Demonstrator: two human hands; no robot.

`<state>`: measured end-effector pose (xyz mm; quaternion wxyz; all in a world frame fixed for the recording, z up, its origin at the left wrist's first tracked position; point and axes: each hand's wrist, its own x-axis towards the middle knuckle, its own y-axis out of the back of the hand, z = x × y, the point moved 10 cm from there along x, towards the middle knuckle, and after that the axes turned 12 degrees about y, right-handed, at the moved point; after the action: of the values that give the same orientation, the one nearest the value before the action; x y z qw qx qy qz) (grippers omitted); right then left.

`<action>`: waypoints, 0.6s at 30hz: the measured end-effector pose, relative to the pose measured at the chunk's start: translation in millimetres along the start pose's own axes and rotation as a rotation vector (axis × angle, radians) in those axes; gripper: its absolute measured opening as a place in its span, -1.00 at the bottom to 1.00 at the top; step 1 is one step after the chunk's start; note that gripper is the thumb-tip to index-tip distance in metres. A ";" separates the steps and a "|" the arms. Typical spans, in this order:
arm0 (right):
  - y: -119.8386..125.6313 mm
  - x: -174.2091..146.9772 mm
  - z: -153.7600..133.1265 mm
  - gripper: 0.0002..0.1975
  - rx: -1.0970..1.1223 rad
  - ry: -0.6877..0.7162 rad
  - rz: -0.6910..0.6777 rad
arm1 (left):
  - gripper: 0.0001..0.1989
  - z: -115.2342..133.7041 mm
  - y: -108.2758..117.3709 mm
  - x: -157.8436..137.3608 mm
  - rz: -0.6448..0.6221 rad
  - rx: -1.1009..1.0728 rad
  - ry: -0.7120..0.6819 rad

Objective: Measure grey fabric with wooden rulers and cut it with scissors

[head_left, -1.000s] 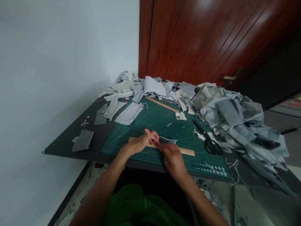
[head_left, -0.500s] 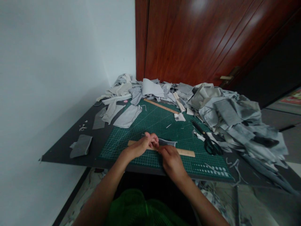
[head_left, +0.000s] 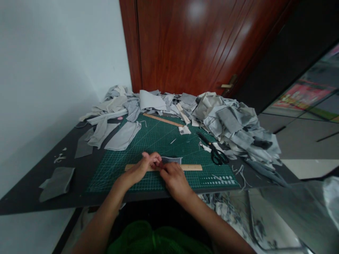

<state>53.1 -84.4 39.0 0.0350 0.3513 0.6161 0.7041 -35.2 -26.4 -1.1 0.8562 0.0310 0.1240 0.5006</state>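
Observation:
In the head view, a wooden ruler point(head_left: 192, 167) lies across the near part of the green cutting mat point(head_left: 156, 141). A small grey cloth piece point(head_left: 172, 160) with a pale edge lies just beyond it, partly covered by my hands. My left hand point(head_left: 148, 164) is over the ruler's left half, fingers curled and thumb raised. My right hand point(head_left: 173, 177) rests over the ruler's middle, its fingers bent and closed together. The fingertips of both hands meet above the ruler. What lies between them is too small and shaded to make out.
Black-handled scissors point(head_left: 215, 150) lie on the mat's right side. A second wooden ruler point(head_left: 162, 120) lies farther back. Cloth scraps are heaped along the back and right, a large pile point(head_left: 235, 123) among them. Folded grey cloth point(head_left: 58, 181) sits at the table's left.
My view has turned to the right and tilted slightly, so the table appears shifted left. Both hands stay together at the ruler, with little visible change in their fingers.

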 end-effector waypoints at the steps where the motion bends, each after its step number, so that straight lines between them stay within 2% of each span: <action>1: 1.5 -1.0 0.4 -0.85 0.000 -0.003 -0.008 | 0.00 -1.4 0.6 1.8 0.001 0.014 -0.013; 9: 9.4 -25.2 19.0 -0.87 -0.012 -0.084 -0.100 | -0.01 -6.8 2.9 3.6 0.020 0.085 -0.006; 18: 21.2 -48.0 36.6 -0.81 -0.049 -0.118 -0.119 | -0.02 -0.7 2.8 -0.6 0.010 0.094 -0.021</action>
<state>117.0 -81.7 36.0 0.1214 0.3541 0.6153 0.6938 -38.0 -25.6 -1.1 0.8526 0.0774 0.1382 0.4980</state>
